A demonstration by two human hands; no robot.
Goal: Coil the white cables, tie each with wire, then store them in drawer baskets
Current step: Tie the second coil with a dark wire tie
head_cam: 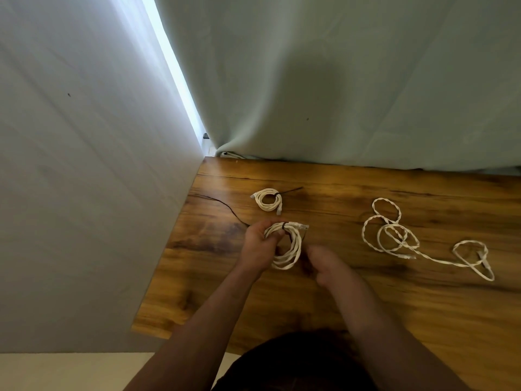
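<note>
Behind everything we see a pale green curtain [338,80] hanging down to the far edge of the work surface, with a grey wall [70,165] on the left and a bright strip of light between the two. Below them lies the wooden bench [366,306], dark-grained and glossy.

Both bare forearms reach in from the bottom of the view. Our left hand [258,244] has its fingers curled round one side of a bundle. Our right hand [324,263] sits just beside that bundle, low over the bench (it is blurred, so we cannot tell whether it pinches anything).

On the right side of the bench, well apart from the hands, the loose cable [400,238] sprawls in several open loops, uncoiled and untied. The held coil [296,246], white and wound in several turns, hangs from the left hand near the middle of the bench, and a dark band wraps it at the top by the fingers. Farther back lies the tied coil [262,204], a smaller neat ring with a dark tie whose tail sticks out to the right.

A thin black wire [225,206] runs across the bench from the left edge toward the left hand. Pale plugs [300,225] poke out of the top of the held coil.
</note>
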